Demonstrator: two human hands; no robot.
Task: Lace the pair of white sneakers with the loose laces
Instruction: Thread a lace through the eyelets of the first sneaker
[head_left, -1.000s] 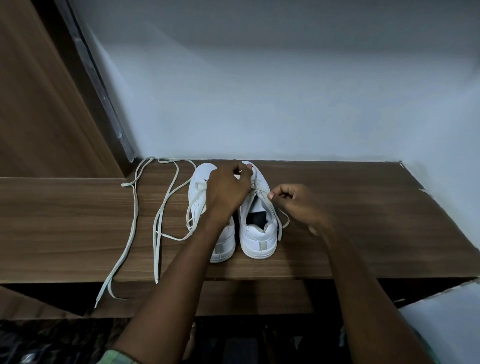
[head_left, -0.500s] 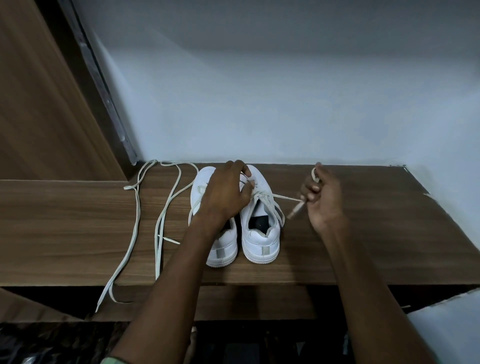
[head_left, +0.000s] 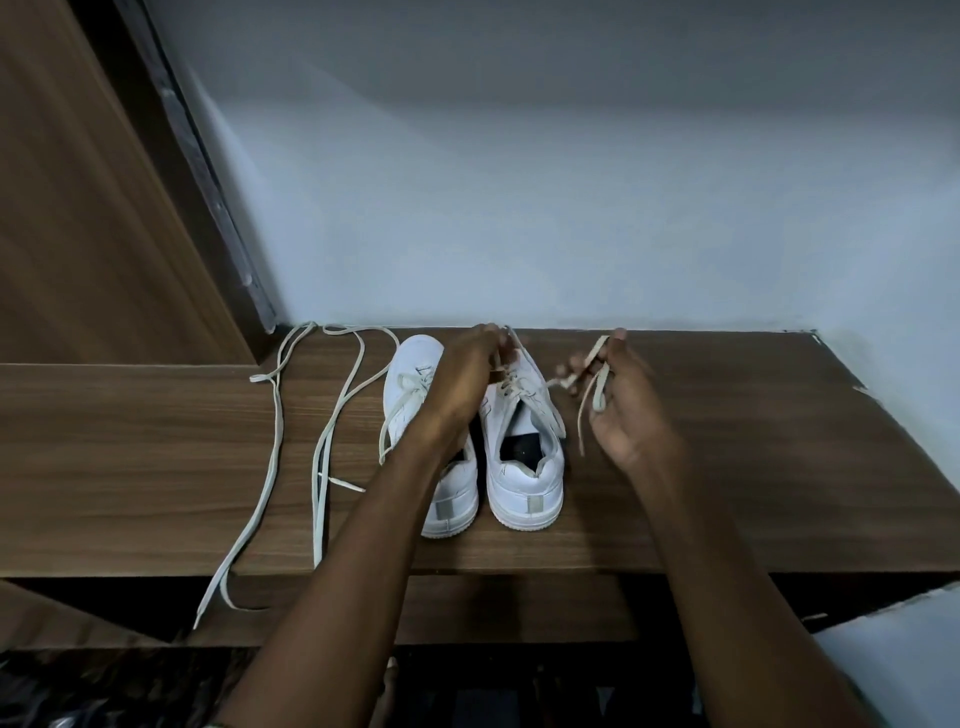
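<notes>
White leather-look uppers on both sneakers, heels toward the near edge of the wooden surface (head_left: 727, 493), toes toward the far wall (head_left: 571, 208). The left sneaker (head_left: 447, 499) and right sneaker (head_left: 524, 483) stand side by side, touching or nearly so, each with a small grey tab at the heel. The right sneaker shows a dark insole through its opening and cream lace crossings over the tongue. The left sneaker carries a few crossings near the toe; faint dark marks there cannot be read. No legible brand or writing is visible on either shoe.

Left hand (head_left: 462, 384) lies over the front of the pair, its grip closed, fingers curled at the laces near the right sneaker's toe; exactly what it pinches cannot be made out. Right hand (head_left: 618, 410) is raised just right of the right sneaker, grip pinching a lace end (head_left: 597, 384) that runs from that shoe, blurred.

Long loose lace (head_left: 270, 441) trails from the left sneaker across the surface to the left, looping at the far edge and hanging over the near edge
</notes>
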